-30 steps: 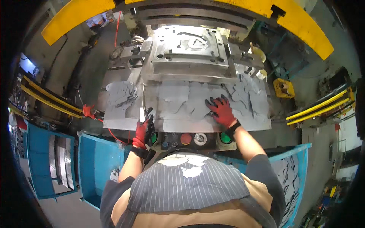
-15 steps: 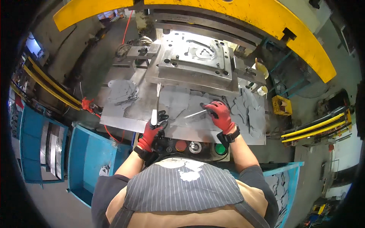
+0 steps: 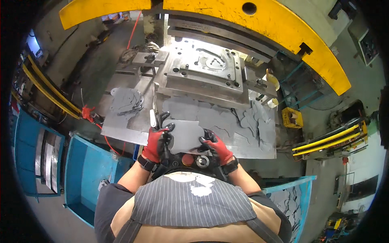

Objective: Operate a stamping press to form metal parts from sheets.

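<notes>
Between both gloved hands I hold a flat grey sheet-metal piece [image 3: 185, 135] with a notched outline, just above the near edge of the steel table [image 3: 139, 129]. My left hand [image 3: 157, 141], in a red glove with dark fingers, is closed on the piece's left edge. That hand also keeps a white-handled tool [image 3: 152, 118], its slender end pointing away from me. My right hand [image 3: 216, 146] grips the right edge of the piece. Beyond it lie flat grey pieces [image 3: 206, 107], and the steel die [image 3: 206, 86] with a shaped recess sits farther back.
Stacked grey pieces [image 3: 126, 101] lie at the table's left, more [image 3: 255, 121] at its right. A control panel with a red button [image 3: 188, 159] sits close to me. Blue bins [image 3: 87, 170] stand left and right [image 3: 289, 183]. A yellow beam [image 3: 227, 12] arches overhead.
My right hand has come left and nearer to me. The sheet-metal piece is now face-up between both hands; earlier a thin pale strip showed at the right hand. My left hand has shifted slightly left.
</notes>
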The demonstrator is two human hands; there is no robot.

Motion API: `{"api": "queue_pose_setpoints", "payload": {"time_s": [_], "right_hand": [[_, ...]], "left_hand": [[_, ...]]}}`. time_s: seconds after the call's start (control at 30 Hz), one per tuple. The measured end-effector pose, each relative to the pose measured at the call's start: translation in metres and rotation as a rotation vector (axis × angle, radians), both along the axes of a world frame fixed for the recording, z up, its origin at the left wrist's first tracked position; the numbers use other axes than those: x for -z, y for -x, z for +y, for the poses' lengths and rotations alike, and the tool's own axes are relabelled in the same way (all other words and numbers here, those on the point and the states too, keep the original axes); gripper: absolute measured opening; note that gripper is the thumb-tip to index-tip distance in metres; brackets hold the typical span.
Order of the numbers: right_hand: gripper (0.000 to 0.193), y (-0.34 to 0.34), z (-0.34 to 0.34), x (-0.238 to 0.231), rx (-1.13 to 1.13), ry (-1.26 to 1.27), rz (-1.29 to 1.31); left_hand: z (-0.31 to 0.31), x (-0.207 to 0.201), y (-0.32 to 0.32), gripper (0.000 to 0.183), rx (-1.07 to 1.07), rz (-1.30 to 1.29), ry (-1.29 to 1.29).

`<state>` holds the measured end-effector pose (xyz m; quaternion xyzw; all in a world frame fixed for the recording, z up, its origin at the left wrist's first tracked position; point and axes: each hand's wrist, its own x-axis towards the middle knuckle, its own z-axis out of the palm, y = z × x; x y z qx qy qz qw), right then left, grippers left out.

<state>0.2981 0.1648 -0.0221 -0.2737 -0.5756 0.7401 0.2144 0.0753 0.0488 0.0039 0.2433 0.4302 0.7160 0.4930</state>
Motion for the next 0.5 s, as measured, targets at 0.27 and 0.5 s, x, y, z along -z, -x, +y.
{"api": "queue_pose_setpoints", "payload": {"time_s": [0.27,0.5], "right_hand": [[0.036,0.003,0.064,-0.075,0.291,0.009,0.218],[0.020,0.059,0.254,-0.114,0.385,-0.291,0.011]], "left_hand": [[-0.014,0.003,0.023,0.034,-0.192,0.042,0.026],[-0.050,0.021,0.045,0.027,-0.276,-0.052,0.159]]}}
